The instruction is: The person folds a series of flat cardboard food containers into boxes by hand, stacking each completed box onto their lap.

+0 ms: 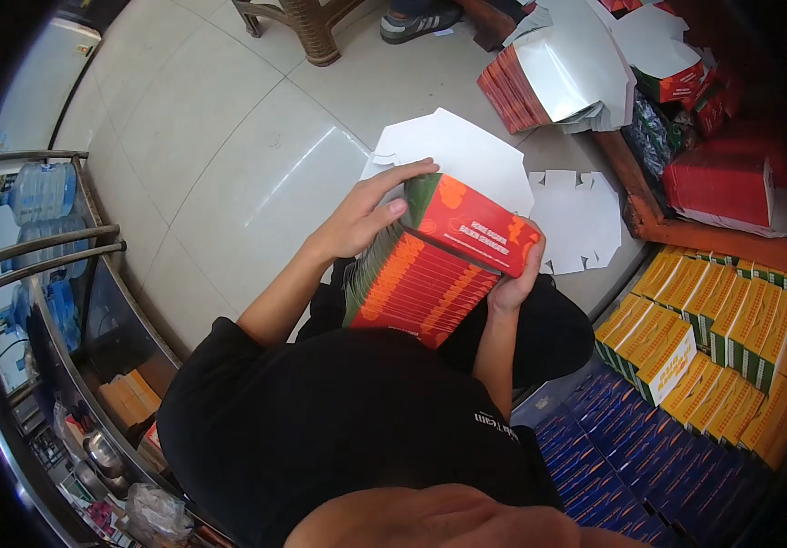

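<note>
A nested stack of red and green printed cardboard food boxes point(427, 288) leans against my front, over my lap. My left hand point(379, 212) rests on the green side of the end box point(479, 226), its thumb and fingers on the box's edge. My right hand point(520, 274) grips the opposite red corner of that box. The end box's white lid flap point(455, 151) spreads out beyond my hands. To the right, a flat white die-cut cardboard blank point(578, 222) lies on the tiled floor.
Another nested stack of red boxes point(513, 89) stands at the upper right, near a person's shoe point(421, 26). Yellow and green cartons point(647, 335) and blue cartons point(626, 445) fill the lower right. A metal rack point(44, 240) with water jugs stands left; a brown stool point(311, 34) is above.
</note>
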A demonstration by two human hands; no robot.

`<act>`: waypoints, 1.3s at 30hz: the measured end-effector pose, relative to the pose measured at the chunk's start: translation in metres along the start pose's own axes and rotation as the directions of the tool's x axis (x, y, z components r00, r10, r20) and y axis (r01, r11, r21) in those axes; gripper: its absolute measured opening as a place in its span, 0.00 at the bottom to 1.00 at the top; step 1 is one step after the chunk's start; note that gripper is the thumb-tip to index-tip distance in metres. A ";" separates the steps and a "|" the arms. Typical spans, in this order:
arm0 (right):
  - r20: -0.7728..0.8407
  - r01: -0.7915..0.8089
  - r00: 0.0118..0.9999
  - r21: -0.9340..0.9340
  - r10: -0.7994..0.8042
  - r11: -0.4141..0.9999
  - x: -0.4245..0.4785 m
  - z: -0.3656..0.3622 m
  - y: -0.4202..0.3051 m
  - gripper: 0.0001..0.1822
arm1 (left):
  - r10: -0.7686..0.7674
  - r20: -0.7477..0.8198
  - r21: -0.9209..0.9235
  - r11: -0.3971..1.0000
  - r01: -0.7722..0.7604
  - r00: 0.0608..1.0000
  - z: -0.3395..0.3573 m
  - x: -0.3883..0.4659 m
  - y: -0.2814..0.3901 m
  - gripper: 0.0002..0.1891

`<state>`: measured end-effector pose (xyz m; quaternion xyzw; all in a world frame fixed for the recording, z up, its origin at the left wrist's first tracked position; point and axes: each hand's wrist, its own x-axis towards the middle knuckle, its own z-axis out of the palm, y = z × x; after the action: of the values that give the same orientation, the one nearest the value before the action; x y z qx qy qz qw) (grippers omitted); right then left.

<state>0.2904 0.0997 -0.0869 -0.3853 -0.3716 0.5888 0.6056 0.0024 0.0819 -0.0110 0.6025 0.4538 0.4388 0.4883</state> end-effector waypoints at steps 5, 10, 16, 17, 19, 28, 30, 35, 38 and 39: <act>0.045 -0.054 0.997 -0.121 0.060 0.991 -0.013 -0.003 0.004 0.31 | 0.021 -0.074 0.137 0.990 -0.011 0.997 0.001 -0.013 -0.011 0.36; 0.044 -0.145 0.987 -0.183 0.156 0.972 -0.025 -0.005 0.001 0.36 | -0.100 -0.326 0.151 0.976 0.156 0.940 0.026 -0.020 0.001 0.29; 0.041 -0.072 0.993 -0.516 0.108 0.853 -0.030 -0.019 0.004 0.34 | 0.131 -0.468 0.392 0.917 0.072 0.874 0.039 -0.028 0.009 0.10; 0.029 -0.070 0.994 -0.557 0.104 0.827 -0.033 -0.025 0.007 0.33 | 0.164 -0.434 0.410 0.912 0.032 0.886 0.040 -0.031 0.003 0.10; 0.057 -0.092 0.989 -0.479 0.136 0.873 -0.037 -0.033 0.009 0.33 | 0.238 -0.370 0.455 0.889 -0.048 0.898 0.033 -0.037 -0.006 0.11; 0.177 -0.237 0.950 -0.128 0.258 0.963 -0.036 -0.062 -0.013 0.14 | 0.212 -0.099 0.467 0.873 -0.142 0.972 0.006 -0.025 0.002 0.10; 0.236 -0.270 0.922 -0.181 0.309 0.946 -0.030 -0.072 -0.016 0.10 | 0.167 -0.106 0.457 0.884 -0.101 0.980 0.007 -0.023 0.003 0.10; 0.352 -0.308 0.858 -0.231 0.374 0.923 -0.010 -0.075 -0.027 0.12 | 0.124 -0.056 0.449 0.890 -0.086 0.991 -0.003 -0.021 0.006 0.09; 0.371 -0.325 0.845 -0.215 0.385 0.921 -0.003 -0.064 -0.038 0.15 | 0.066 -0.032 0.350 0.936 -0.051 0.997 -0.009 -0.020 0.006 0.08; 0.374 -0.327 0.844 -0.208 0.384 0.922 -0.002 -0.061 -0.040 0.16 | 0.048 -0.034 0.319 0.947 -0.035 0.998 -0.009 -0.020 0.004 0.08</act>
<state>0.3624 0.0953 -0.0769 -0.3565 -0.4507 0.7313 0.3673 -0.0097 0.0633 -0.0079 0.6736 0.5159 0.3824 0.3659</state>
